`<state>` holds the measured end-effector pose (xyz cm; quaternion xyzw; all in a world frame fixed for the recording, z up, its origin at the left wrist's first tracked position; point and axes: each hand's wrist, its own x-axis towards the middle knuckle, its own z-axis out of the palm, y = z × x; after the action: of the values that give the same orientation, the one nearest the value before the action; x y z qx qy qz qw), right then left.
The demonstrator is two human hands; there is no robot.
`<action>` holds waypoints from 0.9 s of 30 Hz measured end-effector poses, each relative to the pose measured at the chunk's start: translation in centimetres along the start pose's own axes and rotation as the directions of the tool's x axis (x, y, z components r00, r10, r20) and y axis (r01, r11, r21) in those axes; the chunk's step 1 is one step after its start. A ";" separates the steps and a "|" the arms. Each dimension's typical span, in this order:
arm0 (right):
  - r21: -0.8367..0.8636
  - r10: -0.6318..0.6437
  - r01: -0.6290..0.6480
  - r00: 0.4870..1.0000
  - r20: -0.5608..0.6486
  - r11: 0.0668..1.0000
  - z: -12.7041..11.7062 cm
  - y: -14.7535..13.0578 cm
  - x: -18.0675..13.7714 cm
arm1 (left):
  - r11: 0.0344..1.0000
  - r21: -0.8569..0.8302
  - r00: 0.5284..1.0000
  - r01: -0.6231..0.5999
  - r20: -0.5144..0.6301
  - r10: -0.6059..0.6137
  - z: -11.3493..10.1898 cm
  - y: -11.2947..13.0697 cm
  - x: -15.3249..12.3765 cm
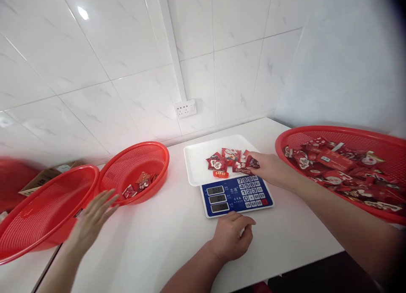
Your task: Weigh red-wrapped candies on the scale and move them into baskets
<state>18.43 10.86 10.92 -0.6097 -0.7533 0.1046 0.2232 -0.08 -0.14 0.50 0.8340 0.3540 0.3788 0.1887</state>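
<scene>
My right hand (271, 168) reaches in from the right, its fingers closed on a small dark red candy packet (252, 161) at the right side of a white weighing tray (198, 172). Several red wrapped candies (217, 164) lie on the tray, some touching each other. Beneath its front edge is the blue keypad panel of a digital scale (236, 193), with three displays. My left hand (233, 236) rests on the table just in front of the scale, fingers loosely curled with nothing visible in them.
At right stands a big red basket (317, 132) full of wrapped candies. A smaller red basket (111, 170) holds a few packets; another red basket (79, 178) is beside it. A co-worker's open hand (95, 216) is near these. A wall socket (185, 109) sits behind.
</scene>
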 end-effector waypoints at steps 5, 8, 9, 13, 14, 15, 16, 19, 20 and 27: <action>-0.086 0.015 -0.008 0.996 0.085 0.996 0.6 -0.4 0.7 | 1.000 0.003 1.000 -0.023 -0.019 0.023 0.1 -0.2 0.0; -0.067 -0.020 0.028 0.993 0.116 0.997 1.0 -0.8 0.9 | 0.999 0.000 0.999 -0.032 -0.038 0.032 0.2 -0.2 0.0; -0.061 -0.034 0.041 0.993 0.116 0.997 1.2 -1.0 1.0 | 0.999 0.001 0.999 -0.032 -0.036 0.032 0.2 -0.2 0.0; -0.035 -0.066 0.070 0.993 0.095 0.997 1.3 -1.1 1.3 | 1.000 0.009 1.000 -0.024 -0.018 0.024 0.2 -0.2 0.0; -0.032 -0.066 0.069 0.994 0.088 0.997 1.3 -1.1 1.3 | 1.000 0.012 1.000 -0.019 -0.012 0.019 0.3 -0.2 -0.1; -0.036 -0.059 0.062 0.995 0.084 0.997 1.3 -1.0 1.4 | 1.000 0.015 1.000 -0.015 -0.007 0.015 0.3 -0.3 -0.1; -0.046 -0.045 0.049 0.996 0.082 0.998 1.2 -1.0 1.4 | 1.000 0.017 1.000 -0.011 -0.003 0.011 0.3 -0.3 -0.1; -0.065 0.007 -0.002 0.997 0.080 0.998 1.1 -0.9 1.3 | 1.000 0.014 1.000 -0.015 -0.005 0.015 0.2 -0.3 -0.1; -0.055 0.013 -0.009 0.997 0.079 0.998 1.0 -0.8 1.2 | 1.000 0.010 1.000 -0.018 -0.008 0.018 0.2 -0.3 -0.1; 0.038 -0.107 0.105 0.992 0.070 0.994 1.4 -0.8 0.7 | 1.000 0.003 1.000 -0.024 -0.015 0.024 0.1 0.0 0.0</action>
<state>17.01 11.50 10.19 -0.5608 -0.7902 0.1275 0.2116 -0.04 -0.12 0.45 0.8355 0.3459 0.3870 0.1803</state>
